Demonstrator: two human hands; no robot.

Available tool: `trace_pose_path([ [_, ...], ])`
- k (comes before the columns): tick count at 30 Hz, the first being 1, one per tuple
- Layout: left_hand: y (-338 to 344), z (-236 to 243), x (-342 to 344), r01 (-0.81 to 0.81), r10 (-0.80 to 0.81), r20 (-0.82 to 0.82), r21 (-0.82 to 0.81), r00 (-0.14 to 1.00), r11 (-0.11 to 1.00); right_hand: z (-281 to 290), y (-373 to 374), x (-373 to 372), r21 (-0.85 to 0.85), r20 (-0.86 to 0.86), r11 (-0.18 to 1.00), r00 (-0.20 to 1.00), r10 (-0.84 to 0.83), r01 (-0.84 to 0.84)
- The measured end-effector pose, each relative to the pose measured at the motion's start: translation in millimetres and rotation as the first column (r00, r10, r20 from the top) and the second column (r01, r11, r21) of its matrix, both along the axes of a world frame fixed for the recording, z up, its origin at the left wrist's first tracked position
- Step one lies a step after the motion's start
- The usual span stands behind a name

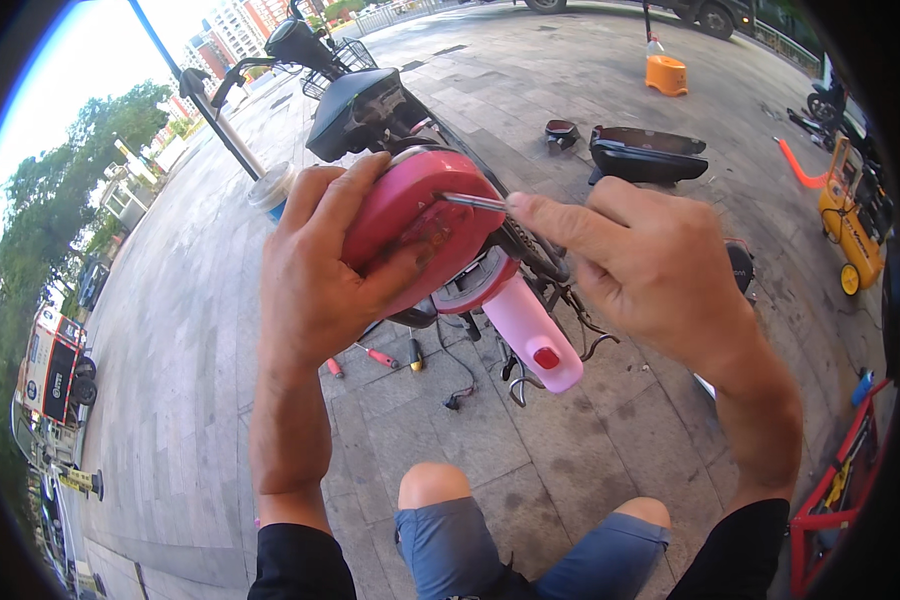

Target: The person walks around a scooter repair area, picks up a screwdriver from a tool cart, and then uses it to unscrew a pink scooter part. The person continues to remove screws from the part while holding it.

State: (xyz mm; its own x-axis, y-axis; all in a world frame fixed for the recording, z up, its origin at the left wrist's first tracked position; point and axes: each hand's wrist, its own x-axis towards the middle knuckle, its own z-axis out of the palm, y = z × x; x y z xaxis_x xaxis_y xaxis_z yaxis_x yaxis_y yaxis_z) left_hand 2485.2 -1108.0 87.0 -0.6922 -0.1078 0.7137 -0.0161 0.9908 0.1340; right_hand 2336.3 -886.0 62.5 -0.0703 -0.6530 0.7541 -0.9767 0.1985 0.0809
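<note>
My left hand (322, 255) grips a rounded red plastic cover (450, 182) by its left side, thumb across the face and fingers over the top edge. Held up at the rear of an electric bike (370, 112), the cover hides much of the frame behind it. My right hand (642, 255) is closed on a screwdriver (475, 202); only its slim metal shaft shows, the handle being inside my fist. The shaft's end meets the cover's upper face. Below the cover, a pink rear mudguard (532, 330) with a red reflector (546, 357) slopes down toward me.
Several hand tools (382, 357) and a loose cable (458, 395) lie on the paving below. A black storage box (648, 153) lies beyond my right hand. Farther right are an orange stool (666, 75), a yellow wheeled machine (850, 215) and a red rack (820, 515).
</note>
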Motion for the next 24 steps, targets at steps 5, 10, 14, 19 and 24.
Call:
trace_pose_path([
  [5,0.4,1.2,0.1,0.007,-0.007,0.009,0.02,1.0,1.0,1.2,-1.4,0.9,-0.022,0.024,1.0,1.0,-0.004,0.004],
  [10,0.2,1.3,-0.8,0.011,-0.011,-0.001,-0.007,1.0,1.0,4.3,3.1,-2.7,0.014,-0.01,1.0,1.0,-0.011,0.011],
  [14,0.9,1.7,-0.2,0.004,-0.004,-0.001,-0.013,1.0,1.0,5.4,3.7,-2.2,-0.003,-0.053,1.0,0.998,-0.025,0.025],
  [19,1.5,2.2,0.0,0.006,-0.006,0.007,0.018,1.0,1.0,5.7,1.9,-0.6,0.015,-0.041,1.0,0.999,-0.007,0.007],
  [24,1.8,2.9,0.4,0.003,-0.003,0.012,0.014,1.0,1.0,4.4,0.8,0.0,0.025,0.015,1.0,1.0,-0.01,0.01],
])
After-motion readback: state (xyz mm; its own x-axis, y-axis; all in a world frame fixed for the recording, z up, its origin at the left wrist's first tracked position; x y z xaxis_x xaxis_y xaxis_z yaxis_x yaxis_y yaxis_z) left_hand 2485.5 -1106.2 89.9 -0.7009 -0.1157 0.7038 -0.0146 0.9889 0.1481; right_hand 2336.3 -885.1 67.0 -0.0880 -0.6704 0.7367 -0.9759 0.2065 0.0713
